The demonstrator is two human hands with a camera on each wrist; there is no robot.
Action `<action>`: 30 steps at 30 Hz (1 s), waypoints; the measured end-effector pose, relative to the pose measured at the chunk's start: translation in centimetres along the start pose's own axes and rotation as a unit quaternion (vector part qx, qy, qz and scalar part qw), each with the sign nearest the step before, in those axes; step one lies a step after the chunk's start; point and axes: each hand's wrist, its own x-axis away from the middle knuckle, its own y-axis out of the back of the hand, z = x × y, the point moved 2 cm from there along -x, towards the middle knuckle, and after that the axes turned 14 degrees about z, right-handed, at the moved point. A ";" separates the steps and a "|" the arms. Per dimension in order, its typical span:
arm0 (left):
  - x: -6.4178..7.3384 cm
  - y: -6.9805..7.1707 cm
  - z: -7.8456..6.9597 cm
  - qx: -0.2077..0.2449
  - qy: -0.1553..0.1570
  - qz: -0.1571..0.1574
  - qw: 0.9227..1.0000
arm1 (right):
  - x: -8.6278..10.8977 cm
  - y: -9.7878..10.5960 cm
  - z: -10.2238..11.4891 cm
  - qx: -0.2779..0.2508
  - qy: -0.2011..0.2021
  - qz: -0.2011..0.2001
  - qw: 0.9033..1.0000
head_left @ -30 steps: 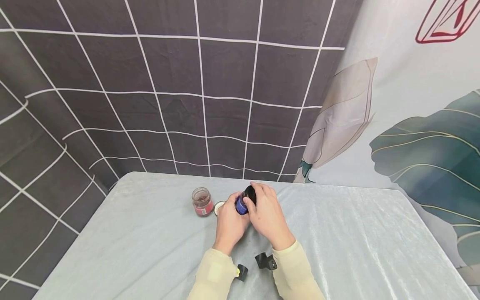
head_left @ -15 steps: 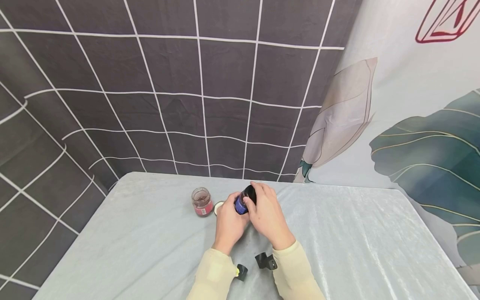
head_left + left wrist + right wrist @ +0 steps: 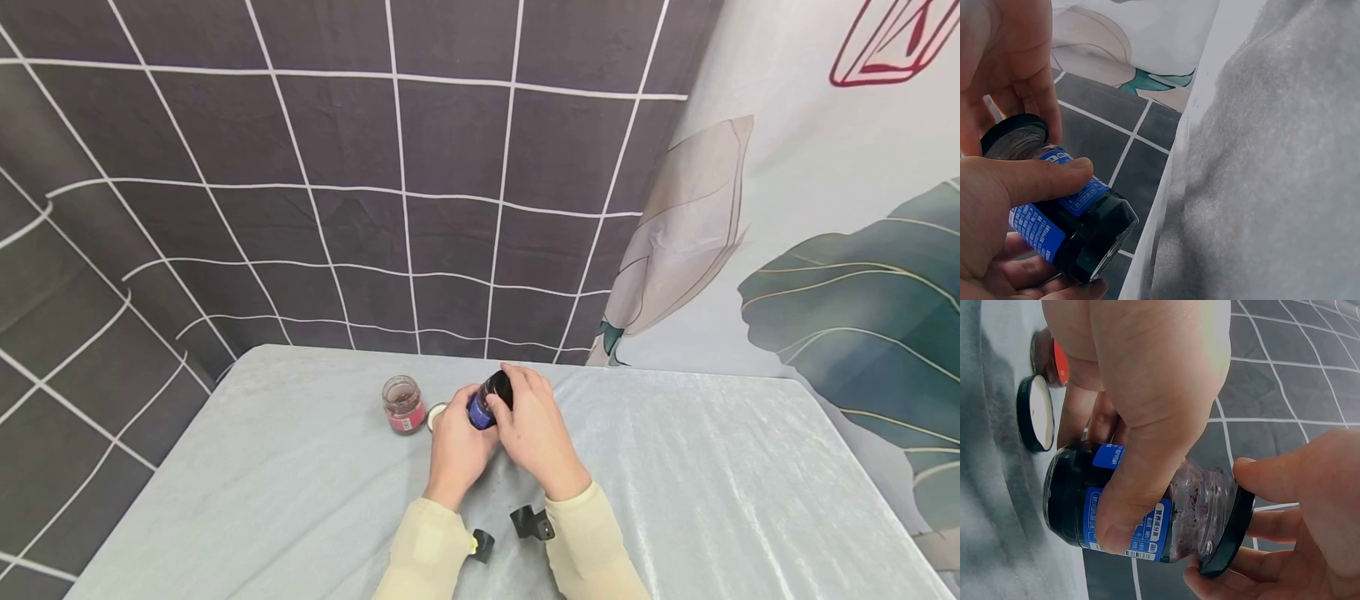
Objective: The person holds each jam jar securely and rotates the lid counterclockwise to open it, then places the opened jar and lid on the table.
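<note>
A glass jar [image 3: 1200, 500] with a blue label and dark contents lies tilted in my left hand [image 3: 462, 450]. Its thumb [image 3: 1063, 180] presses across the label while the other fingers curl round the far side. My right hand [image 3: 536, 433] grips the black lid [image 3: 1235, 534] at the jar's mouth, thumb and fingers on its rim. The lid sits at a slant to the mouth in the right wrist view, with clear glass showing just below it. In the head view, my fingers hide part of the jar.
An uncapped glass jar with a red label [image 3: 406, 412] stands left of my hands. Beside it lies a second lid [image 3: 1039, 414], pale inside, partly hidden by my left hand in the head view. A pale cloth covers the table [image 3: 300, 500]; dark grid-patterned fabric [image 3: 450, 233] hangs behind.
The blue-labelled jar has shifted very slightly left, away from the right hand. Both hands otherwise keep their hold, and the red-labelled jar stays in place.
</note>
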 end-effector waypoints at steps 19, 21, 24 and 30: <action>0.0 0.0 0.0 0.012 0.009 0.000 1.000 | 0.0 0.1 0.0 0.001 0.007 -0.011 1.000; 0.0 0.1 0.0 0.013 0.007 -0.002 1.000 | 0.0 0.1 0.0 -0.003 0.004 -0.009 1.000; 0.0 0.1 0.0 0.012 0.006 -0.004 1.000 | 0.0 0.2 0.1 -0.003 0.002 -0.007 1.000; -0.1 0.1 0.1 0.012 0.012 -0.004 1.000 | 0.0 0.2 0.0 -0.003 0.002 -0.006 1.000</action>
